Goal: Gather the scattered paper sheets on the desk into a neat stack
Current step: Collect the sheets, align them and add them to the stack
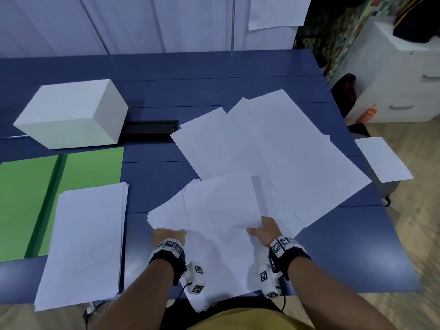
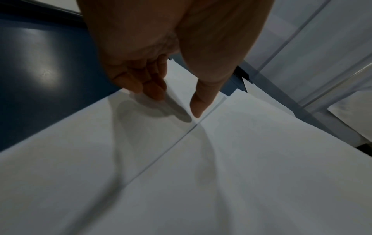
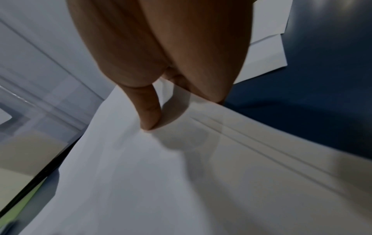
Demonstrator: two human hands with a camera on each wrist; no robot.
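A loose bundle of white paper sheets point(image 1: 221, 222) sits at the front middle of the blue desk point(image 1: 152, 191), overhanging its front edge. My left hand point(image 1: 170, 233) pinches the bundle's left side: the thumb point(image 2: 198, 105) presses on top, the fingers point(image 2: 149, 85) go under the sheets. My right hand point(image 1: 262, 228) pinches the right side, thumb point(image 3: 151, 117) on top and the other fingers below the edge. More scattered sheets point(image 1: 273, 144) fan out behind and to the right. A squared stack of paper point(image 1: 83, 244) lies at the front left.
A green folder point(image 1: 28, 198) lies open at the left, partly under the squared stack. A white box point(image 1: 71, 113) stands behind it, next to a black cable hatch point(image 1: 150, 129). One sheet point(image 1: 383, 160) rests off the desk's right edge.
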